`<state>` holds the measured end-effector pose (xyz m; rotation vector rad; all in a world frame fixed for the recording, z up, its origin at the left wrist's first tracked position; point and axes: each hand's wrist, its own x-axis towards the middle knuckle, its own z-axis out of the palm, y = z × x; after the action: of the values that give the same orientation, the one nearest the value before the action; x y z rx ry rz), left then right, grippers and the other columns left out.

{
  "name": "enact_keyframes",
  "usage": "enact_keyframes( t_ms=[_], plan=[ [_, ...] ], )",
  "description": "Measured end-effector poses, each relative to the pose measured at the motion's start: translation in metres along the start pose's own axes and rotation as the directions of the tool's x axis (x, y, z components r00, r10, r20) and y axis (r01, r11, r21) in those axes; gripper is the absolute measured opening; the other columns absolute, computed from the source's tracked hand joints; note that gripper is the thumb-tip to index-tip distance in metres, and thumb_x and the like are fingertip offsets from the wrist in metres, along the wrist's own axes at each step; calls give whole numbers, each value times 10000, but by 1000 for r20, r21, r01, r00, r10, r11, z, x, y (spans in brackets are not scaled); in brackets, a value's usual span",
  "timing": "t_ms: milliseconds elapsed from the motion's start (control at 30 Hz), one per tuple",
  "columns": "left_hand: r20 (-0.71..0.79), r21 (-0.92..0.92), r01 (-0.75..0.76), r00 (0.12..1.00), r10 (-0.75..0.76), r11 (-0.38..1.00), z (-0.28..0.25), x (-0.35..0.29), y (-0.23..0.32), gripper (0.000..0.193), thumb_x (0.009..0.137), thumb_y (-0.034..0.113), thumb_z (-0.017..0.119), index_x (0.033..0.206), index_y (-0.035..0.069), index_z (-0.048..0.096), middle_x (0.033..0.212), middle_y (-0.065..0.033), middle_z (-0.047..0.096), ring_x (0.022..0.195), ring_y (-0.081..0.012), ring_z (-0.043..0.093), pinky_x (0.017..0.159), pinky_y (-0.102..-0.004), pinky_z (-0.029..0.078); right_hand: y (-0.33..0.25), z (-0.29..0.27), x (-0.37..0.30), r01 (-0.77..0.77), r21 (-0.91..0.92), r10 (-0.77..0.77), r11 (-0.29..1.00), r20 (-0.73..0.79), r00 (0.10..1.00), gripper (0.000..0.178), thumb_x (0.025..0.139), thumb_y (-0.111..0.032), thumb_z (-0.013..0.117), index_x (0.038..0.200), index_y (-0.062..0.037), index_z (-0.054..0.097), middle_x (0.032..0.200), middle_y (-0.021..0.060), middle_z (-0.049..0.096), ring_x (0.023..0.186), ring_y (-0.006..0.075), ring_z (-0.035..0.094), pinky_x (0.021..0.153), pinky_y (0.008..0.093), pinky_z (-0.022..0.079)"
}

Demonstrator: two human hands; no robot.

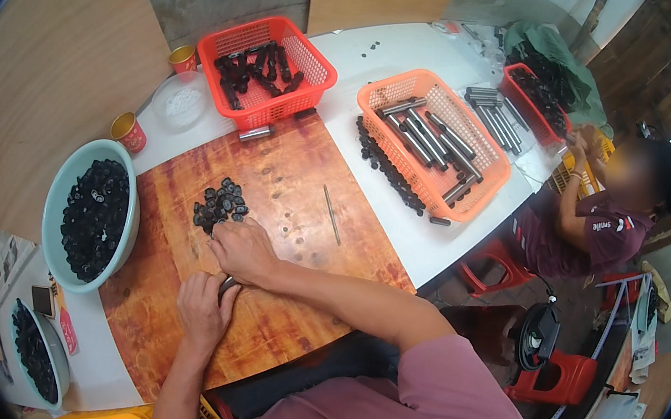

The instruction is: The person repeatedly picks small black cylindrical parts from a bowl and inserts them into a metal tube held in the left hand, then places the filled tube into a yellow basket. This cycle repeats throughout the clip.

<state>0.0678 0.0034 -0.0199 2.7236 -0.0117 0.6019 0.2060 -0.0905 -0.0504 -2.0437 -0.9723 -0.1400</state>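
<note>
My left hand (202, 311) is closed around a short dark metal cylinder (229, 286), whose end shows beside the thumb. Just beyond it, my right hand (245, 252) has its fingers curled down at the near edge of a loose pile of small black caps (220, 203). Its fingertips are partly hidden, so what they grip does not show. Both hands work low over a stained wooden board (306, 172). To the right of the pile, a thin pointed metal rod (332, 214) lies on the board.
A pale green basin (133, 221) of black parts stands at the left, with a smaller basin (63, 369) nearer. A red basket (325, 81) and an orange basket (486, 191) holding metal tubes (430, 137) sit beyond. At the right a co-worker (597, 214) sits handling parts.
</note>
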Motion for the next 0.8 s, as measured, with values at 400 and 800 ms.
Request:
enact_keyframes(
  t_ms=[400,800],
  plan=[
    [39,-51,44,998,-42,998,5,-2,-2,244,811,161,789,942,37,624,834,-134,538,790,-334,554,693,-428,417,1,4,-3,27,-84,-23,996,50,998,161,892,-196,647,824,-52,622,808,139,650,811,327,641,760,443,446],
    [13,74,33,999,-34,997,3,-2,7,264,803,176,804,951,55,622,850,-129,558,803,-338,564,702,-425,421,-4,4,-1,-31,-88,31,996,-11,999,191,911,-190,614,793,-40,612,763,167,645,769,367,640,716,472,471]
  ],
)
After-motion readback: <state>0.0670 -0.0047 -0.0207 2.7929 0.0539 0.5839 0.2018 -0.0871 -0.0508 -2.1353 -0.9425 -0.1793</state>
